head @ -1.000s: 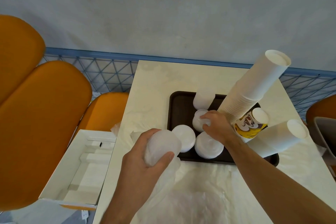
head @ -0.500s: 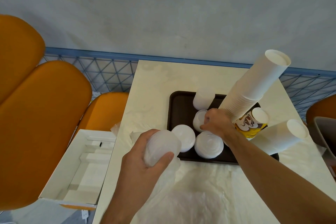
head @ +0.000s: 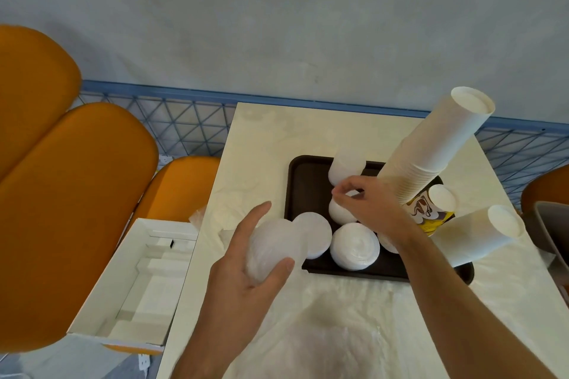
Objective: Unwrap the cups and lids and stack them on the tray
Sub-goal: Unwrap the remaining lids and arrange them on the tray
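Observation:
A dark brown tray (head: pixel 295 181) lies on the cream table (head: pixel 277 138). On it stand several short stacks of white lids (head: pixel 354 247), and one of them (head: pixel 340 214) has its top inside the curled fingers and thumb of my right hand (head: pixel 368 208). At the tray's near left corner, my left hand (head: pixel 243 274) grips a plastic-wrapped bundle of lids (head: pixel 272 248). A tall leaning stack of white cups (head: pixel 431 154) rises from a printed yellow cup (head: pixel 426 214) on the tray's right side. A shorter cup stack (head: pixel 480 234) tilts beside it.
Crumpled clear wrapping (head: pixel 323 335) covers the table's near part. An open white box (head: pixel 138 280) sits left of the table on an orange chair (head: pixel 61 209). A blue mesh fence (head: pixel 184 123) runs behind, and another chair (head: pixel 548 194) stands at the right.
My right hand has risen from the side of the middle lid stack to its top. My left hand has barely moved and still holds the wrapped lids.

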Motion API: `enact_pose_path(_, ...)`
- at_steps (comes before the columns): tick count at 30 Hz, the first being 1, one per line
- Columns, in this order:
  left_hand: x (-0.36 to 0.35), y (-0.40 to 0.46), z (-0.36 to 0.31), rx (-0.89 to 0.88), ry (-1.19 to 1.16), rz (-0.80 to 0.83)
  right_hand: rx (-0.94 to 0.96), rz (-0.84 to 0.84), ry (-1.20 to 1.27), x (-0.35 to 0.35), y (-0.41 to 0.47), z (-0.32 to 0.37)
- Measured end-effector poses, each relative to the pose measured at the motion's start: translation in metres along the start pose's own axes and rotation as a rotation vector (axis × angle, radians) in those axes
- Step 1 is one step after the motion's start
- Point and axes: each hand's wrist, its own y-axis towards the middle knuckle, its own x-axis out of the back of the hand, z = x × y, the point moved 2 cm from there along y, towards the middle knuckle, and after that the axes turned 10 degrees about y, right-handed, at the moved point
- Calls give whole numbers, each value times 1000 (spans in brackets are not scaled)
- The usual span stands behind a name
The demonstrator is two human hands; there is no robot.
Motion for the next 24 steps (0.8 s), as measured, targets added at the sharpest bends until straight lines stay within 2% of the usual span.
enact_pose_path(2,-3,0,-3,-20,10,33,49,93,318,0,-32,31)
enact_pose_path(3,-5,1,-4,-19,15,57,85,134,377,-1,-47,41)
enact_pose_path(6,-12,2,-3,-9,7,92,157,177,350,-8,-75,54)
enact_pose_path(11,-18,1,-10,-12,0,110,162,136,362,-7,-91,50)
enact_pose_path(17,-18,-2,-19,-60,43,107,187,62,167,-10,-99,48)
enact_pose_path(22,-18,-2,-22,-38,-29,120,170,-24,250,-8,-96,43)
enact_pose_path(24,-18,-1,-24,-50,-25,120,138,5,363,-7,-95,42)
